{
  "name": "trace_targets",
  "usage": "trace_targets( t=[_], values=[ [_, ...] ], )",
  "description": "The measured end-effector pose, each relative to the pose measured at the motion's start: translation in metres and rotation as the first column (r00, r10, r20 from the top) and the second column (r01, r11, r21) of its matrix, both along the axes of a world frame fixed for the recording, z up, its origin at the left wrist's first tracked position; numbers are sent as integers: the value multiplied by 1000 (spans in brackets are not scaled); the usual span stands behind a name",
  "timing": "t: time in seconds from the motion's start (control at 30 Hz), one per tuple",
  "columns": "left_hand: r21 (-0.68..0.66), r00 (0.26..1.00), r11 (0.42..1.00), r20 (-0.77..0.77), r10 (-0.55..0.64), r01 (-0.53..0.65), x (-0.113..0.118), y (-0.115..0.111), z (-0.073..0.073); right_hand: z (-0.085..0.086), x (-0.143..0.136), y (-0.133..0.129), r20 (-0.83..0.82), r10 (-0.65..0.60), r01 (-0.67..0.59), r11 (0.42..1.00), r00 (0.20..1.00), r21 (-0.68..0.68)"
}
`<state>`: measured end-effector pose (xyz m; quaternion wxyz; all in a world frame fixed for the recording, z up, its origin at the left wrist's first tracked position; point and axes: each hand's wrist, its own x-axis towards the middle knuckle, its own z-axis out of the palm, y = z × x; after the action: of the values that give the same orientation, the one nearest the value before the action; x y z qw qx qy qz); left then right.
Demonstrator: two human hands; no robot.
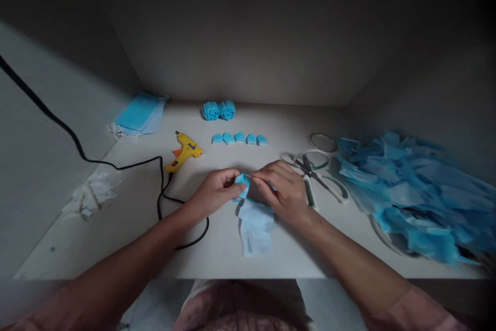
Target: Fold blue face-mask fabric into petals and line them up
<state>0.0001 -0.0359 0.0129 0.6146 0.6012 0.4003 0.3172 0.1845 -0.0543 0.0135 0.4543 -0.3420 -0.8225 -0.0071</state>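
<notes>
My left hand [220, 187] pinches a small blue fabric piece [242, 184], cut like a petal, between thumb and fingers. Close on its right, my right hand [284, 186] is closed round a thin stick [253, 175], whose tip meets the edge of the blue piece. Most of the stick is hidden by the fingers. Below both hands, pale blue-white fabric pieces [256, 230] lie on the table. Beyond them sits a row of several small folded blue petals [239, 137]. Two rolled blue fabric flowers [219, 110] stand behind that row.
A yellow glue gun [184, 152] lies to the left, its black cord [139, 162] looping across the table. Farther left are face masks [139, 112] and white scraps [93, 196]. At right are scissors [315, 173], tape rolls [323, 142] and a heap of blue fabric [418, 191].
</notes>
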Motion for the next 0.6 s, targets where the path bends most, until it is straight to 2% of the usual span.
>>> trace_targets(
  t=[0.27,0.6],
  values=[
    [-14,1000,1000,10,-2,2,0,0,2,-2,2,1,81,-18,14,998,997,56],
    [-67,999,998,45,11,-8,-1,0,5,-5,2,1,143,8,-5,1000,990,-20]
  ],
)
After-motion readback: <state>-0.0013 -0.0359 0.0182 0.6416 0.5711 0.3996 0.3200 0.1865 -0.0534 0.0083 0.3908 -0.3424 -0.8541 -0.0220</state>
